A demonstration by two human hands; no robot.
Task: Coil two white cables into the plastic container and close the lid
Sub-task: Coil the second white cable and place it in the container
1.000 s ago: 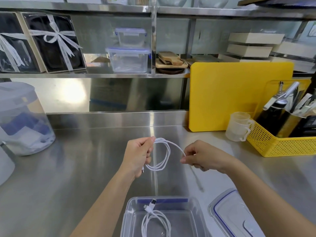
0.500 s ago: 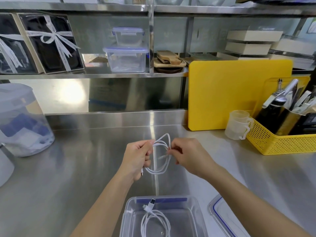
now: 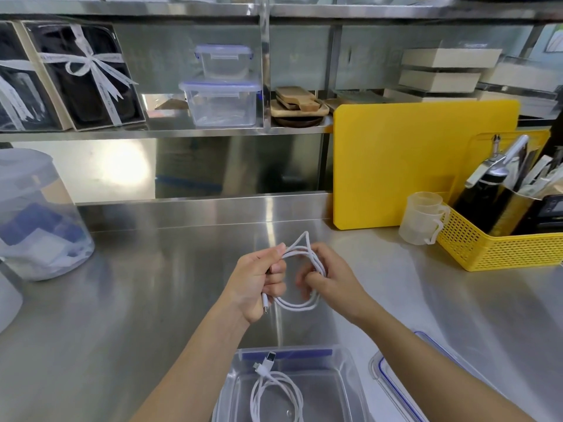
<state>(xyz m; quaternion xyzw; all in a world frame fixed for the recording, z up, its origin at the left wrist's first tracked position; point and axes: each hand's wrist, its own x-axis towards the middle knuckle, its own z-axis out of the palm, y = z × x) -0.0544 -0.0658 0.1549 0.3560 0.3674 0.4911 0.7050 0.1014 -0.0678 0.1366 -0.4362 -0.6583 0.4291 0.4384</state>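
Above the steel counter, both hands hold a white cable point(image 3: 297, 305) wound into a small coil. My left hand point(image 3: 256, 284) pinches the coil's left side, with a plug end hanging below the fingers. My right hand point(image 3: 327, 280) grips the coil's right side, fingers curled through the loops. An open clear plastic container point(image 3: 347, 370) sits at the near edge, below the hands. A second coiled white cable point(image 3: 275, 391) lies inside it. The container's lid point(image 3: 393, 379), clear with a blue seal, lies flat to the right of the container.
A yellow cutting board point(image 3: 423, 166) leans against the back wall. A clear measuring cup point(image 3: 422, 220) and a yellow basket point(image 3: 502, 248) of utensils stand at the right. A large translucent jar point(image 3: 36, 217) stands at the left. Shelves above hold boxes and containers.
My right hand has moved left to the coil and closed on it. The loose tail that stretched to the right is now gathered into the loops, and the coil is tighter.
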